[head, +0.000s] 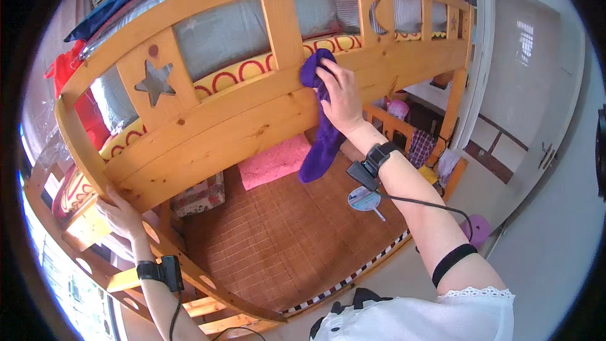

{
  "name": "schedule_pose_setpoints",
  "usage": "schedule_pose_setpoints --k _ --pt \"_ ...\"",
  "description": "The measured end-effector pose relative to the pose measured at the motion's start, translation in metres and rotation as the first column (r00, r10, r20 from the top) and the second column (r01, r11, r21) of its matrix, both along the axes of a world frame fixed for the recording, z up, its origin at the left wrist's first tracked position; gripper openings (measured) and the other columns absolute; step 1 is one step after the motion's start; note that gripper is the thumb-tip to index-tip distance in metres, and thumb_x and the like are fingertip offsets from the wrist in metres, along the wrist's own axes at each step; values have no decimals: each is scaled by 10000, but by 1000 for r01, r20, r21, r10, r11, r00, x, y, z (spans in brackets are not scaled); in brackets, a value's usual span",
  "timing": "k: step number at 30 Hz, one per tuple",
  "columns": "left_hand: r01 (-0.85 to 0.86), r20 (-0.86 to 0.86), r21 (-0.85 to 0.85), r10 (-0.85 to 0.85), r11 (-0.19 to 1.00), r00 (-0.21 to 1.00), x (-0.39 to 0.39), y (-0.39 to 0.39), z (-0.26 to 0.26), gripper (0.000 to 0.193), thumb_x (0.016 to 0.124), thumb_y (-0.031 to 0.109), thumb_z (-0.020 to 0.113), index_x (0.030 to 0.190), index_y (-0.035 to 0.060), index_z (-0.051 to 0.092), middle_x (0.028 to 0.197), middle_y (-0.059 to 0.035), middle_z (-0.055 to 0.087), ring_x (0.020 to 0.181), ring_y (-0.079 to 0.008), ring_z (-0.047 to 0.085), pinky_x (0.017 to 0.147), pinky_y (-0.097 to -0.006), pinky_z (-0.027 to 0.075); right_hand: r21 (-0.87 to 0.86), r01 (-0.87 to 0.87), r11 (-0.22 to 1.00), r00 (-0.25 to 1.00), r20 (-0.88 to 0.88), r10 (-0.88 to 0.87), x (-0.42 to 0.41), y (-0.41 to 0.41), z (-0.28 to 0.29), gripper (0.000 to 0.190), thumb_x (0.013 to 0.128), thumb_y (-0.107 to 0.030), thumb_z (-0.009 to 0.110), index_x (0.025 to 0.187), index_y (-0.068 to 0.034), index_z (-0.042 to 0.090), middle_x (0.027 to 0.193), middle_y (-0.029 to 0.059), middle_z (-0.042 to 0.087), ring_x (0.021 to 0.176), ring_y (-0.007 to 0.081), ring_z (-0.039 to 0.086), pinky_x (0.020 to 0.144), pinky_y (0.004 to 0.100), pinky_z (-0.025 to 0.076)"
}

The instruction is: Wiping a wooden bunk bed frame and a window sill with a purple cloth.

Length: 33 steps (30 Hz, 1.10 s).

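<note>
My right hand [338,94] grips a purple cloth [323,142] and presses it against the upper side rail of a wooden bunk bed [227,137]. One end of the cloth folds over the fingers, and the rest hangs down in front of the lower bunk. At the left, my left hand [118,215] rests on the bed's corner post, where the guard rail meets the ladder end; its fingertips are partly hidden. The guard rail has a star cut-out [155,83] and a moon cut-out [378,16].
Below, the lower bunk's brown woven mat [265,227] bears a pink towel [274,161] and a hand fan [364,199]. The bed's ladder [208,284] stands at lower left, a white door [530,104] at right. A red bag [78,94] hangs at upper left.
</note>
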<state>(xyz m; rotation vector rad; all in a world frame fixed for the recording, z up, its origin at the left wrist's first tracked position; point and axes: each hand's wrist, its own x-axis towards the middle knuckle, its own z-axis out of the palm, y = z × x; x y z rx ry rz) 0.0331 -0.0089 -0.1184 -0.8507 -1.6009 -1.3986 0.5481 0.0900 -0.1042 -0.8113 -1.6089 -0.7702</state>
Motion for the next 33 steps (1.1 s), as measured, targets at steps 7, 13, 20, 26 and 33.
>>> schedule_pose_setpoints --k 7,13,20,26,33 --pt "-54 20 -74 56 996 998 -33 7 -1 578 959 460 443 1157 -80 508 1036 -268 592 929 -401 588 768 -458 481 15 72 997 978 -199 -67 -34 5 -20 540 730 -126 683 1226 -56 479 1335 149 428 1185 354 428 1012 476 327" --pt "68 63 -7 -67 998 996 -61 17 1 590 938 477 487 1094 -90 545 966 -265 633 833 -388 625 694 -454 504 -23 43 999 991 -127 -46 -21 2 -24 540 730 -135 668 1232 -69 481 1344 158 427 1244 353 400 1080 503 264" --pt "-143 -221 296 214 944 951 32 16 15 510 853 329 665 1098 -110 575 1051 -247 636 967 -351 621 844 -444 490 -69 6 998 1000 31 -4 14 -4 -32 552 731 -139 640 1260 -89 491 1368 121 423 1281 316 383 1106 489 241" --pt "358 -498 169 -233 918 835 198 30 59 468 921 280 546 1237 -61 494 1232 -226 522 1141 -326 498 993 -426 382 -60 -34 998 989 141 42 40 10 -40 535 755 -142 611 1278 -129 498 1396 74 423 1306 276 382 1113 498 245" --pt "591 -191 27 -576 806 795 326 81 61 421 953 294 504 1250 -4 497 1265 -161 500 1155 -286 467 986 -401 357 -98 40 994 973 231 -17 113 29 -52 545 757 -178 618 1288 -152 502 1405 38 425 1328 245 361 1132 469 223"
